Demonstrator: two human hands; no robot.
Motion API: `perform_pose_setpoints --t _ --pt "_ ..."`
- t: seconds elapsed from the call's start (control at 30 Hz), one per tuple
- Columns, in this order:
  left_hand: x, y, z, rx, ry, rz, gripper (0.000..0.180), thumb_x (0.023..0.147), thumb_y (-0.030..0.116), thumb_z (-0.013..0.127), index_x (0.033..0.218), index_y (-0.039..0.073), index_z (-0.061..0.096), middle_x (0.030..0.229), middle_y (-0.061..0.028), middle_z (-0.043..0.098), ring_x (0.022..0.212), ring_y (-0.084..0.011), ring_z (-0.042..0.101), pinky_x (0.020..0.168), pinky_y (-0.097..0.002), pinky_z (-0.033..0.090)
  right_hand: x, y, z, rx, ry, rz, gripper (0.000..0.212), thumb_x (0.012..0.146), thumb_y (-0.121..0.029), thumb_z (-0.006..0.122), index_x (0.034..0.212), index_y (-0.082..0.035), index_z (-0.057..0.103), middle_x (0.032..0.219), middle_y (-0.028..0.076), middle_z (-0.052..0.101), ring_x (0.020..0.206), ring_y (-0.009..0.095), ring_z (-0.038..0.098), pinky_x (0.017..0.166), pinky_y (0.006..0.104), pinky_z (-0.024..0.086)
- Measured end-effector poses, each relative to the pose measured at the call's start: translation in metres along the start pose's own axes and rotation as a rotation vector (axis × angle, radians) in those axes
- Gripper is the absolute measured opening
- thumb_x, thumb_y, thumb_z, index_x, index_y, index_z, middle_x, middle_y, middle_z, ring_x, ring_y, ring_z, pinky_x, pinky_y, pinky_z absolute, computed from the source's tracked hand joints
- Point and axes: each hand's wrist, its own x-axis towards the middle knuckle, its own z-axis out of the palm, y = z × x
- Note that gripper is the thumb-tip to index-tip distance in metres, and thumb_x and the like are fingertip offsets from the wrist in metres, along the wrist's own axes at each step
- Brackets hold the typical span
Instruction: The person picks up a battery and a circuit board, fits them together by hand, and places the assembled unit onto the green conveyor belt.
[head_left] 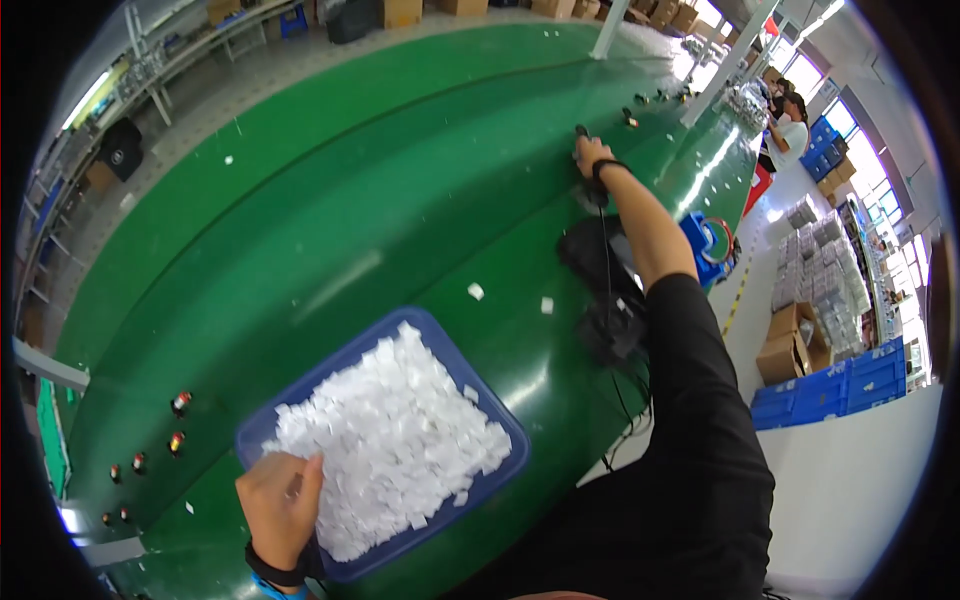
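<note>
My left hand (280, 503) is at the near left edge of a blue tray (247, 432), with its fingers curled in and the thumb against them. Whatever it may hold is hidden. Heaped in the tray are many small white square pieces (400, 430). My right arm stretches far forward over the green belt (440, 190). At its end, my right hand (594, 157) is closed around a small black part (581, 131), which pokes out past the fingers. Similar small dark parts with orange or yellow bits, like this one (630, 118), stand just beyond that hand.
Several small dark-and-red parts (178, 442) stand on the belt at left. A black device with cables (612, 325) sits beneath my right arm, near a blue basket (708, 250). Loose white pieces (475, 291) lie on the green surface. A co-worker (790, 135) is at far right.
</note>
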Motion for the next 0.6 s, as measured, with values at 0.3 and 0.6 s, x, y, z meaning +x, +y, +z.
perform_pose_setpoints --t 0.3,0.6 --pt "-0.004 -0.006 -0.007 -0.060 -0.002 -0.093 0.018 0.084 0.006 0.069 0.069 0.000 0.061 0.063 -0.0084 0.057 0.053 -0.0194 0.052 0.051 -0.0304 0.037 -0.046 -0.123 -0.140 0.707 -0.531 -0.401 0.042 0.093 -0.032 0.062 0.118 0.002 0.057 0.094 0.013 0.067 0.079 0.017 0.067 0.052 0.0290 0.057" --pt "-0.001 0.047 0.005 -0.381 0.295 -0.033 0.033 0.085 0.002 0.066 0.116 0.000 0.056 0.086 -0.0056 0.062 0.069 -0.0111 0.054 0.060 -0.0250 0.041 -0.345 -0.268 -0.290 1.446 -0.820 -1.143 0.046 0.089 -0.027 0.072 0.117 0.001 0.049 0.082 0.007 0.068 0.074 0.013 0.064 0.061 0.0269 0.051"
